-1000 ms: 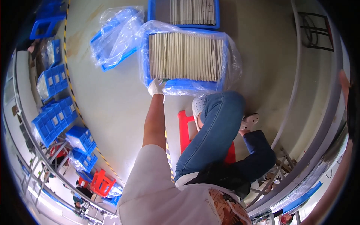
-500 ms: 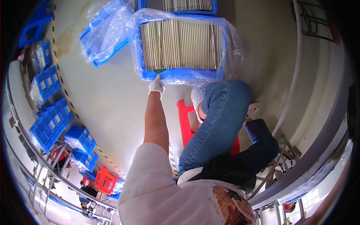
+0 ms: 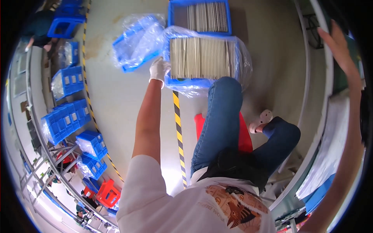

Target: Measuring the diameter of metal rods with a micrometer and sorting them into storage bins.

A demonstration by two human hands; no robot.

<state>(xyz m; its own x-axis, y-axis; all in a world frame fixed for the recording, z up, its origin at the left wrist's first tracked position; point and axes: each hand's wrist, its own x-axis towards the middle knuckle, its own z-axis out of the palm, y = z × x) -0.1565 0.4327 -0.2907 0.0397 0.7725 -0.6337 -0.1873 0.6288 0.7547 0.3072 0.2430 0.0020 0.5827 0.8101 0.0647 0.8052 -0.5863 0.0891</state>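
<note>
My left hand (image 3: pixel 158 70), in a white glove, is at the left side of a blue crate, its fingers bent against the clear plastic bag (image 3: pixel 193 90) that lines it. Packed upright in this crate (image 3: pixel 168 75) is a close row of thin, pale grey plates (image 3: pixel 202 58). My bare right hand (image 3: pixel 339 48) is far out to the right by the edge of a workbench (image 3: pixel 330 73), thumb and fingers apart, with nothing seen in it.
Behind stands another blue crate (image 3: pixel 176 17), partly filled with similar plates. To its left lies a blue crate covered in clear plastic (image 3: pixel 138 42). A red stool (image 3: pixel 244 136) is beneath me. Stacked blue crates (image 3: pixel 66 122) line the left, beyond striped floor tape (image 3: pixel 88 93).
My left hand has shifted from the lined crate's near edge to its left side. My right hand and arm have come into view at the right. The whole view has turned.
</note>
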